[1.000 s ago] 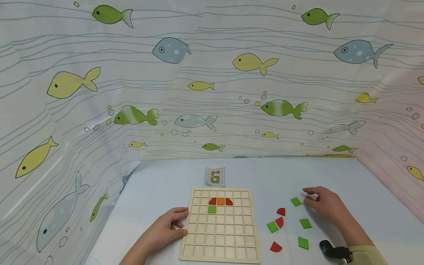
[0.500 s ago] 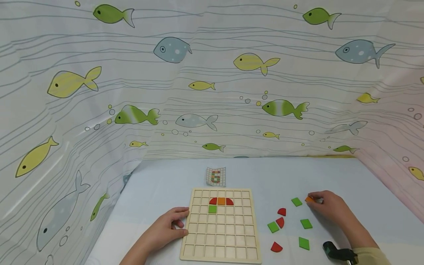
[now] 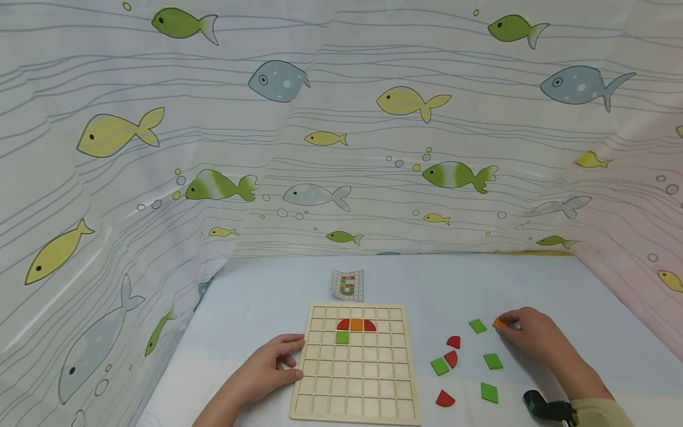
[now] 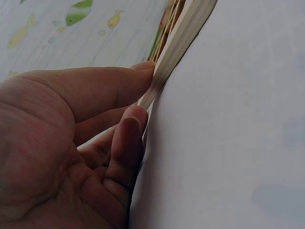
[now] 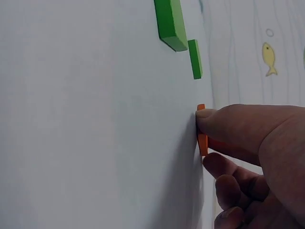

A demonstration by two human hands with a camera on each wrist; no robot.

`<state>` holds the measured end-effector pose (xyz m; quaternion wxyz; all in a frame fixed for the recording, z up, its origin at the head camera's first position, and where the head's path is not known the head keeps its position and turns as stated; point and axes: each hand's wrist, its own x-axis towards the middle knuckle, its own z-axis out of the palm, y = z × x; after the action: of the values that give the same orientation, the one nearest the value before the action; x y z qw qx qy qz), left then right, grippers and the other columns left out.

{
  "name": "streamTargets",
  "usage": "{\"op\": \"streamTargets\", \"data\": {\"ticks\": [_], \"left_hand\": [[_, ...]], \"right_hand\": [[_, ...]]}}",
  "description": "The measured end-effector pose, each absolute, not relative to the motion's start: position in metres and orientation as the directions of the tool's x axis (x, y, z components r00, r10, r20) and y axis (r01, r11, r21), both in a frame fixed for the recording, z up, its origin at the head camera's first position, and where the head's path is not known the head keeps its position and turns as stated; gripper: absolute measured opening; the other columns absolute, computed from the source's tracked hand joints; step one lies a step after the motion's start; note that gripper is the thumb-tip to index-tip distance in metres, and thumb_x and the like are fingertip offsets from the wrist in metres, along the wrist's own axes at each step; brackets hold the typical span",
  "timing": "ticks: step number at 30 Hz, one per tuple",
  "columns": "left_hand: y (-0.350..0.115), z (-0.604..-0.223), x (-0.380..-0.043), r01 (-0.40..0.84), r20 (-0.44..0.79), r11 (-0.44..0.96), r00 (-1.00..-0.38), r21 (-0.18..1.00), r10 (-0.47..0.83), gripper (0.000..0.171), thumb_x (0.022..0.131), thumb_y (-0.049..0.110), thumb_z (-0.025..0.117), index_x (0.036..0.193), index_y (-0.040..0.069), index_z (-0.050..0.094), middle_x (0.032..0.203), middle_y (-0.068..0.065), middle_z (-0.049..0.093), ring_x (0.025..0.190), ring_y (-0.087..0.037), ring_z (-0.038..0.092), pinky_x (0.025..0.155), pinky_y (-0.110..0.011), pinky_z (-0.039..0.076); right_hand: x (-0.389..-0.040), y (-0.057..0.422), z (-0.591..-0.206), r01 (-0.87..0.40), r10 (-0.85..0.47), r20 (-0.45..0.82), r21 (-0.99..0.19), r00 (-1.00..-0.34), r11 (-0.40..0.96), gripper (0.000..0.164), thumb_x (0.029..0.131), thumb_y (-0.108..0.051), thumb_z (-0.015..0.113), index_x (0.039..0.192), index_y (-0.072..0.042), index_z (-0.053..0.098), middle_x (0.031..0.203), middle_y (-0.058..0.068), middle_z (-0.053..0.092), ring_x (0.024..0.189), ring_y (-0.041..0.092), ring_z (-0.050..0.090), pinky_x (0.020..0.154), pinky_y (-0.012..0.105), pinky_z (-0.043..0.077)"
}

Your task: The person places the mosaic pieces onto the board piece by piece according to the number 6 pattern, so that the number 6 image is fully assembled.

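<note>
My left hand [image 3: 269, 363] rests against the left edge of a wooden grid board [image 3: 376, 379]; its thumb and fingertips touch that side in the left wrist view. Set in the board's upper cells are an orange square tile [image 3: 356, 324] between two red quarter-round tiles [image 3: 343, 324], and a green square tile [image 3: 342, 337] below the left red one. Over on the right, my right hand [image 3: 530, 332] pinches another orange tile [image 5: 203, 143] by its edges, close over the tabletop.
Loose green square tiles [image 3: 489, 392] and red quarter-round tiles [image 3: 445, 398] lie between the board and my right hand. A small paper card [image 3: 347, 285] printed with a coloured grid pattern sits behind the board. A fish-print curtain [image 3: 363, 166] surrounds the table.
My right hand's fingers have closed on the orange tile, and the hand has shifted slightly right. The left hand and the board have stayed put.
</note>
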<state>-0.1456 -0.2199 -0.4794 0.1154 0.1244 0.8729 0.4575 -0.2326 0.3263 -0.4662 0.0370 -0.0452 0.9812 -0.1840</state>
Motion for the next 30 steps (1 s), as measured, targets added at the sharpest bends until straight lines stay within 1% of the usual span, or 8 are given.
{"op": "streamTargets", "data": {"ticks": [3,9,17,21,27,30], "left_hand": [[-0.220,-0.480,-0.145,0.107,-0.090,0.548,-0.943,0.829,0.320,0.066,0.084,0.028,0.080,0.139,0.002,0.056,0.145,-0.002,0.047,0.092,-0.014,0.054,0.071,-0.024,0.046],[-0.219,-0.480,-0.145,0.104,-0.090,0.543,-0.943,0.833,0.319,0.066,0.083,0.028,0.081,0.139,0.002,0.057,0.144,-0.001,0.048,0.092,-0.014,0.054,0.070,-0.025,0.046],[-0.219,-0.478,-0.145,0.099,-0.095,0.541,-0.943,0.835,0.319,0.066,0.083,0.028,0.081,0.139,0.003,0.057,0.144,0.000,0.048,0.092,-0.014,0.054,0.070,-0.025,0.046],[-0.220,-0.478,-0.145,0.098,-0.096,0.539,-0.943,0.836,0.320,0.065,0.083,0.028,0.081,0.139,0.003,0.057,0.144,0.000,0.048,0.092,-0.015,0.054,0.070,-0.025,0.046],[-0.220,-0.478,-0.145,0.096,-0.100,0.543,-0.942,0.834,0.321,0.065,0.084,0.028,0.081,0.139,0.003,0.056,0.143,0.000,0.048,0.091,-0.015,0.054,0.069,-0.025,0.046],[-0.220,-0.478,-0.146,0.097,-0.102,0.545,-0.941,0.833,0.324,0.066,0.084,0.028,0.080,0.139,0.003,0.056,0.143,-0.001,0.048,0.091,-0.014,0.054,0.069,-0.025,0.046]], "right_hand": [[-0.232,0.325,-0.466,-0.088,-0.114,-0.055,-0.352,-0.992,0.932,0.031,0.085,-0.019,0.075,0.105,0.005,0.072,0.101,0.018,0.068,0.102,0.045,0.057,0.087,0.059,0.044],[-0.230,0.322,-0.462,-0.068,-0.091,-0.046,-0.366,-0.995,0.928,0.033,0.085,-0.018,0.075,0.108,0.005,0.072,0.101,0.018,0.068,0.101,0.043,0.057,0.086,0.059,0.045],[-0.229,0.309,-0.451,-0.069,-0.097,-0.052,-0.391,-0.994,0.918,0.035,0.085,-0.025,0.078,0.110,-0.001,0.073,0.104,0.015,0.068,0.090,0.031,0.057,0.078,0.051,0.051],[-0.228,0.298,-0.445,-0.100,-0.123,-0.029,-0.410,-0.992,0.906,0.031,0.085,-0.024,0.077,0.109,-0.003,0.074,0.104,0.011,0.068,0.087,0.027,0.056,0.074,0.046,0.052],[-0.225,0.276,-0.437,-0.174,-0.184,0.018,-0.422,-0.983,0.890,0.030,0.085,-0.023,0.078,0.110,-0.007,0.074,0.104,0.008,0.068,0.094,0.030,0.059,0.079,0.050,0.053],[-0.223,0.264,-0.435,-0.202,-0.210,0.029,-0.423,-0.977,0.883,0.028,0.085,-0.023,0.078,0.109,-0.010,0.075,0.103,0.004,0.068,0.094,0.029,0.060,0.080,0.048,0.053]]}}
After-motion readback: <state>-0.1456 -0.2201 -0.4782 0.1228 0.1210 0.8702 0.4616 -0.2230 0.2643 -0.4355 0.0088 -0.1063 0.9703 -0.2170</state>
